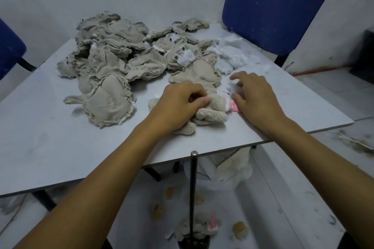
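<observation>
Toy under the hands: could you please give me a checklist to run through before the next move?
1. Left hand grips the toy: ok.
2. Right hand free: ok, open over the stuffing.
3. Toy fully on the table: ok, near the front edge.
4. Toy clear of the pile: not ok, the nearest skin lies against it.
5. Toy's opening in sight: cannot tell, the left hand covers part of it.
</observation>
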`<state>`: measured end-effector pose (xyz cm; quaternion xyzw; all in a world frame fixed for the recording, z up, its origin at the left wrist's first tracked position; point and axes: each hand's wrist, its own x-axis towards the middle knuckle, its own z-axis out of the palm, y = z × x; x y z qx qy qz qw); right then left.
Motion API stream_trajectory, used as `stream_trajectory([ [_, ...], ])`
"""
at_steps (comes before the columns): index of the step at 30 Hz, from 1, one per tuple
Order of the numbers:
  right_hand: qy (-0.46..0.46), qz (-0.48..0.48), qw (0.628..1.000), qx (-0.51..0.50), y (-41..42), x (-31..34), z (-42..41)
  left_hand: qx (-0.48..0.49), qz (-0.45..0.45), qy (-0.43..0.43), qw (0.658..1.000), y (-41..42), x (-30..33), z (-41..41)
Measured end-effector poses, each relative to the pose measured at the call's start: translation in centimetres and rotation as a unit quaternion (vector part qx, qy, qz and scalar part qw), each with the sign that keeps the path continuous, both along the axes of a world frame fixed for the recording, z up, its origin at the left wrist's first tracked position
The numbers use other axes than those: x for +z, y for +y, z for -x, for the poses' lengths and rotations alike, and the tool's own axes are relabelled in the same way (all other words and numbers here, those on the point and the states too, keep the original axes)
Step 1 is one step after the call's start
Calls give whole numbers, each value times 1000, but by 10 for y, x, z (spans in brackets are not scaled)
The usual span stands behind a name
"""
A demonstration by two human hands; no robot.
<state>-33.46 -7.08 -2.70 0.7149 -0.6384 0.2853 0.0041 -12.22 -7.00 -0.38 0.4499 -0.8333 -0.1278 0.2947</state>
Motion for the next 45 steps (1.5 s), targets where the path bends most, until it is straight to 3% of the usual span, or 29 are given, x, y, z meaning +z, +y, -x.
stream_trajectory([
  [3, -10, -9, 999, -32, 6, 1, -1, -10, -79, -8, 997, -1, 5, -4],
  [7, 8, -100, 992, -72, 7, 5, 4, -2, -158, -30, 987, 3, 14, -12],
  [13, -74, -34, 997, -9, 17, 8, 2, 12, -235, -29, 972, 24, 24, -30],
  [16, -109, -15, 994, -17, 22, 12, -2, 46, -201, 10, 978, 35, 23, -38],
  [19, -180, 31, 983, -3, 33, 23, -8, 69, -153, -38, 985, 38, 20, -44],
  [22, -128, 65, 989, 19, 47, 34, -18, 65, -175, -59, 981, 40, 22, -49],
  [25, -189, 14, 979, 72, 61, 39, -32, 63, -180, -94, 977, 42, 25, -48],
  [28, -280, -47, 952, 112, 70, 33, -49, 76, -123, -128, 981, 45, 22, -41],
  [30, -272, -52, 953, 121, 71, 28, -59, 87, -63, -133, 985, 49, 17, -37],
  [33, -210, -12, 970, 125, 69, 27, -72, 103, 3, -71, 992, 53, 12, -33],
  [36, -212, 1, 971, 114, 64, 28, -84, 115, -1, -33, 993, 55, 12, -29],
  [41, -256, 31, 959, 117, 69, 13, -91, 121, -150, 107, 975, 54, 6, -31],
  [45, -199, 75, 967, 139, 74, -2, -94, 109, -260, 322, 904, 52, 1, -33],
])
